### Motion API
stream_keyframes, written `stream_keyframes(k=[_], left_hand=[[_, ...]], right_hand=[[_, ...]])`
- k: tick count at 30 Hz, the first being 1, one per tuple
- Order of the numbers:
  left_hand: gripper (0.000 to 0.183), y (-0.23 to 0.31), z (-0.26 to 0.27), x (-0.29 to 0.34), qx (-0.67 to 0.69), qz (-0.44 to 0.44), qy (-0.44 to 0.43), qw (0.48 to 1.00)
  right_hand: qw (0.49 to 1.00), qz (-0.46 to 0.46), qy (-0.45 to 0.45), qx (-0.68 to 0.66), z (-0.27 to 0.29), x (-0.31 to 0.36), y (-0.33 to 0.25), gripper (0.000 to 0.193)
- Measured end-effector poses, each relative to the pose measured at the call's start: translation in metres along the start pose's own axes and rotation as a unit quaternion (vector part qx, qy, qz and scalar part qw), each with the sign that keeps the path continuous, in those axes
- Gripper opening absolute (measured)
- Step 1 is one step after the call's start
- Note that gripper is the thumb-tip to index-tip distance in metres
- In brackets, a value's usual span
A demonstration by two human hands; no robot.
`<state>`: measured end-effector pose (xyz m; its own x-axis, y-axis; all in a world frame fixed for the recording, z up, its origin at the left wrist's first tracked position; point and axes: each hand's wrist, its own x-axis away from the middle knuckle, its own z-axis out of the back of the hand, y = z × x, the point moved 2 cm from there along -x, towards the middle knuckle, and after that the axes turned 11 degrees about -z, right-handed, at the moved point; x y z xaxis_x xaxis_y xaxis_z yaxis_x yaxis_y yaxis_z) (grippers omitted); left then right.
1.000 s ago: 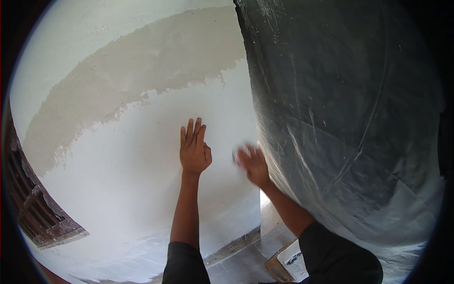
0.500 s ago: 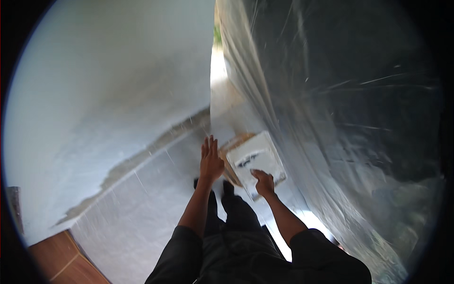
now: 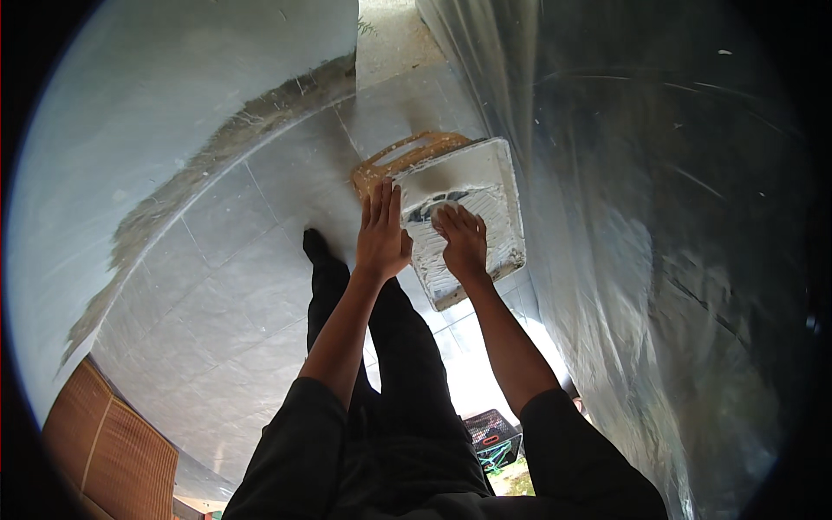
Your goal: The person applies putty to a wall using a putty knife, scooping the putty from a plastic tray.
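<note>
A white paint tray (image 3: 507, 186) with a ridged bed, smeared with white paint, sits in front of me on an orange-brown plastic stool (image 3: 368, 176). My left hand (image 3: 381, 236) is stretched out flat at the tray's left edge, fingers extended and holding nothing. Over the tray's bed is my right hand (image 3: 464, 243), its fingers bent downward beside a dark patch in the paint. Something pale seems to lie under those fingertips, but I cannot make out what it is.
Clear plastic sheeting (image 3: 598, 251) hangs along the right. A pale wall (image 3: 173, 104) with a rough grey strip at its base curves along the left, above grey floor tiles (image 3: 225, 260). Brown panels (image 3: 113, 451) stand at lower left; a dark crate (image 3: 492, 431) is behind me.
My view has shifted, and the tray and stool now appear higher in it. My right hand has moved from the tray's lower part to the dark patch, and its fingers have curled.
</note>
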<state>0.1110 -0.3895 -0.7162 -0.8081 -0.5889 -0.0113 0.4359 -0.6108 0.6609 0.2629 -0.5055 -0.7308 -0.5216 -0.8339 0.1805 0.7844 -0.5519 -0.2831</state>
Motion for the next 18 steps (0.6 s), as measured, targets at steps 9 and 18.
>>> stream_keyframes(k=[9,18], left_hand=[[0.082,-0.004,-0.003,-0.003,0.013,-0.005,0.025,1.0],[0.085,-0.005,0.0,0.0,0.022,0.01,0.002,1.0]], right_hand=[[0.992,0.117,0.014,0.043,-0.017,-0.002,-0.011,0.041],[0.993,0.058,-0.088,0.045,0.0,0.037,0.013,0.039]])
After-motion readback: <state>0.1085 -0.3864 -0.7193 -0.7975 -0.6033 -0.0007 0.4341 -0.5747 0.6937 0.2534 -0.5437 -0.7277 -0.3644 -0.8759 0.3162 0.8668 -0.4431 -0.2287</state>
